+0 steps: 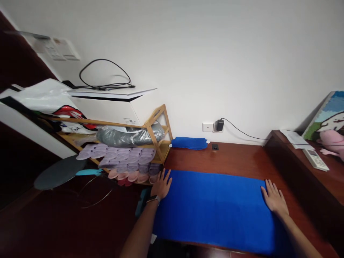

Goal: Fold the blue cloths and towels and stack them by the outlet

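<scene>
A blue towel point(215, 208) lies spread flat on the reddish-brown wooden desk point(236, 157). My left hand point(161, 185), with a band on its wrist, rests on the towel's far left corner, fingers spread. At the far right corner lies my right hand point(274, 197), flat with its fingers apart, partly on the towel and partly at its edge. Another blue cloth point(189, 143), folded into a narrow strip with small white tags, sits at the back of the desk against the wall.
On the left stands a wooden rack point(158, 134) with several slippers point(126, 156) and a white box point(107, 109) on top. A round stool point(60, 172) is beside it. A charger point(220, 125) hangs in the wall socket. Rightward, a raised ledge bears a remote control point(315, 159) and a pink plush toy point(331, 141).
</scene>
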A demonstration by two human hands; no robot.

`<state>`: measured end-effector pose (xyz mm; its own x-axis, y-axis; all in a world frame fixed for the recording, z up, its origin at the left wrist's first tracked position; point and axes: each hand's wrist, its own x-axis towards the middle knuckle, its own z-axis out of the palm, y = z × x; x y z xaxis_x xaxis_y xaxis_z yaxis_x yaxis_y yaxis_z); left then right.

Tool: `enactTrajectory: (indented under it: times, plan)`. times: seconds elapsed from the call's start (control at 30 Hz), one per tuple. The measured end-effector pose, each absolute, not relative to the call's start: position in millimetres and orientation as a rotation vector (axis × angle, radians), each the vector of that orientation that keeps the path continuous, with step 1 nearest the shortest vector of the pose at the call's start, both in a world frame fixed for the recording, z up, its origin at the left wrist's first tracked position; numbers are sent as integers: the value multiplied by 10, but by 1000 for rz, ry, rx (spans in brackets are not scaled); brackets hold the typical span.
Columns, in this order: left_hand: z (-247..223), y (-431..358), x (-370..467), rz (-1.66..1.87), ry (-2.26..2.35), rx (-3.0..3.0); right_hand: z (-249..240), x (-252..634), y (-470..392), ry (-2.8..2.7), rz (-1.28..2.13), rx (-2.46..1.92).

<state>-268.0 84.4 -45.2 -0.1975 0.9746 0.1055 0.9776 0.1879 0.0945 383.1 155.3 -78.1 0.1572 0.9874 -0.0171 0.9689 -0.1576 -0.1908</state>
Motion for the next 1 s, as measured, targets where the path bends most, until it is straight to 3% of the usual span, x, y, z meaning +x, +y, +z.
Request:
enactTrajectory:
  times: [0.23, 0.7, 0.87, 1.0]
  plan:
    - [-344, 1007, -2584, -73, -2384, -1951, -719, 3808, 1548, -1921, 228, -2263]
    - [-477, 1024, -2350, -413, -2365, -1987, -687, 3806, 1687, -1756, 369, -2244]
    - [-472, 996, -2328, -414, -2361, -1996, -278, 2417, 1583, -2070, 84, -1937]
    - [-475, 988, -2331, -423, -2358, -1998, 7, 583, 1338, -2448, 340, -1608]
